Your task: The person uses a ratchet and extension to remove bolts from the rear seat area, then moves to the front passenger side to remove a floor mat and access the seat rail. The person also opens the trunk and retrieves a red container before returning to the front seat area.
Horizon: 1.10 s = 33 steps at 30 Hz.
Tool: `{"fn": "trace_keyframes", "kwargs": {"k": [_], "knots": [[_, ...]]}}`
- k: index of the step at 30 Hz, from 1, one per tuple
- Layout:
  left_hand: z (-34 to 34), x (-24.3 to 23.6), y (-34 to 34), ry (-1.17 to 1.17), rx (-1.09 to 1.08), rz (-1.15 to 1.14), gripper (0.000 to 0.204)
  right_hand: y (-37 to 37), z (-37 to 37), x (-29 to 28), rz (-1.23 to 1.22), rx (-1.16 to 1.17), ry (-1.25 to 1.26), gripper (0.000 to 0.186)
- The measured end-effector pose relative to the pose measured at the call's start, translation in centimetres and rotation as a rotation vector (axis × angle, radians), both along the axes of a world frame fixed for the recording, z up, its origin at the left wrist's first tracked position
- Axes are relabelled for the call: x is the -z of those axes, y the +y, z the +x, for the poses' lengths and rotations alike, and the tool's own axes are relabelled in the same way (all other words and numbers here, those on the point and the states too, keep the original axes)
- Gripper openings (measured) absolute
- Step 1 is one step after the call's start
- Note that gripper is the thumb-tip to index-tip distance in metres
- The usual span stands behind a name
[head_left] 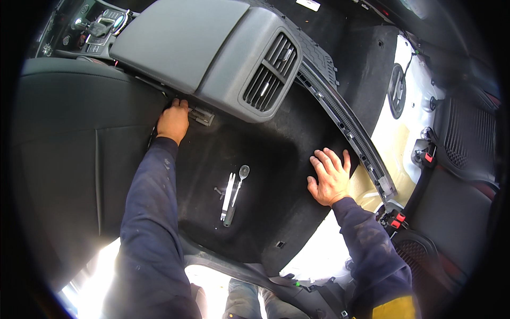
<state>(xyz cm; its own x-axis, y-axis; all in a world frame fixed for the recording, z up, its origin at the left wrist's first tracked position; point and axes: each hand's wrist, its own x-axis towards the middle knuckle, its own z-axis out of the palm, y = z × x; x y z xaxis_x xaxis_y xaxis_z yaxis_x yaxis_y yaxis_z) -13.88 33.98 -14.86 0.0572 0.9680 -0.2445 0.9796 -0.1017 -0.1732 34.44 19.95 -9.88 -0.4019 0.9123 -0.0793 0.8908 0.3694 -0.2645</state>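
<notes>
My left hand [172,119] reaches under the grey centre console [175,40], fingers curled beside a metal bracket [202,116] near the black seat's side; what they hold is hidden. My right hand [330,175] rests on the dark carpet with fingers spread, beside a long curved perforated trim strip [337,122]. Between my hands, a ratchet with dark handle [231,212], a pale flat pry tool [228,189] and a small bolt-like piece [218,191] lie on the carpet [265,149].
A black seat [69,154] stands left. Bare white body metal [404,149] runs along the right, with red-button buckles [396,220] and black seat cushions [457,212]. The console's air vent [271,72] overhangs the floor. A person's legs show below, likely mine.
</notes>
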Motion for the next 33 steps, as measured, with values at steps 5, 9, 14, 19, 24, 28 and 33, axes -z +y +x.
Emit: {"fn": "trace_keyframes", "kwargs": {"k": [5, 9, 14, 19, 24, 28, 33], "knots": [[0.12, -0.07, -0.2, -0.071, 0.048, 0.042, 0.025, -0.03, 0.02, 0.0, 0.003, -0.002, 0.001, 0.058], [0.15, -0.09, -0.35, 0.002, -0.034, 0.046, 0.027, -0.02, -0.01, 0.04, 0.007, -0.008, -0.001, 0.058], [0.01, -0.03, -0.56, -0.057, 0.147, 0.142, 0.031, 0.04, -0.05, 0.0, 0.001, -0.006, -0.005, 0.059], [-0.28, 0.02, -0.81, -0.048, -0.068, 0.058, 0.031, -0.06, -0.05, 0.05, -0.003, -0.007, -0.022, 0.059], [-0.38, 0.18, -0.58, -0.095, 0.058, 0.134, 0.032, 0.02, -0.01, 0.08, 0.007, -0.008, -0.003, 0.059], [-0.25, 0.3, -0.36, -0.128, -0.115, 0.045, 0.04, -0.03, -0.04, 0.02, 0.008, -0.008, -0.013, 0.059], [-0.32, 0.36, -0.46, -0.134, -0.083, 0.074, 0.043, 0.02, -0.06, 0.04, 0.004, -0.007, -0.003, 0.058]]}}
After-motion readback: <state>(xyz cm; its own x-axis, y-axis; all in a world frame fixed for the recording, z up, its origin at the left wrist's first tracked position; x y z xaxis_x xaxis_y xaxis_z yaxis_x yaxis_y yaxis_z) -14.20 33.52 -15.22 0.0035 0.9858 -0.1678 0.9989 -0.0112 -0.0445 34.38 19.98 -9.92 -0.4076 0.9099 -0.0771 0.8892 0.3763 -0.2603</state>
